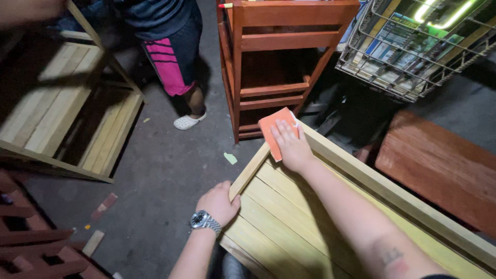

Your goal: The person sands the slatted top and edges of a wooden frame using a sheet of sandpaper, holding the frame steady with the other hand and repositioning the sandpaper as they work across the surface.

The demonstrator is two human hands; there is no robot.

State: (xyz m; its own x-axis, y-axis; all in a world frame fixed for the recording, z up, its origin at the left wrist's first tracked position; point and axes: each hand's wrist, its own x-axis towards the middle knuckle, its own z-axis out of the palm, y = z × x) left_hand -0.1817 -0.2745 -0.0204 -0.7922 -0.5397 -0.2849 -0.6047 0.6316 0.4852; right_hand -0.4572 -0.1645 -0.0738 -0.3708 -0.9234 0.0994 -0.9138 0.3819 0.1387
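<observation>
The left hand point(219, 202) clamps the near corner rail of the pale, unfinished slatted wooden frame point(289, 227), steadying it. Rigid and seemingly fairly heavy, the frame is best gripped by its rails. Farther on, the right hand point(291, 147) presses a thin, flexible orange sanding sheet point(272, 129) flat against the frame's far corner.

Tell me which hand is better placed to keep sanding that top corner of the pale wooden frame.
Right, probably. The right hand already presses the orange sanding pad flat on the corner of the pale wooden frame. The left hand grips the frame's near edge, lower down and apart from the pad.
</observation>
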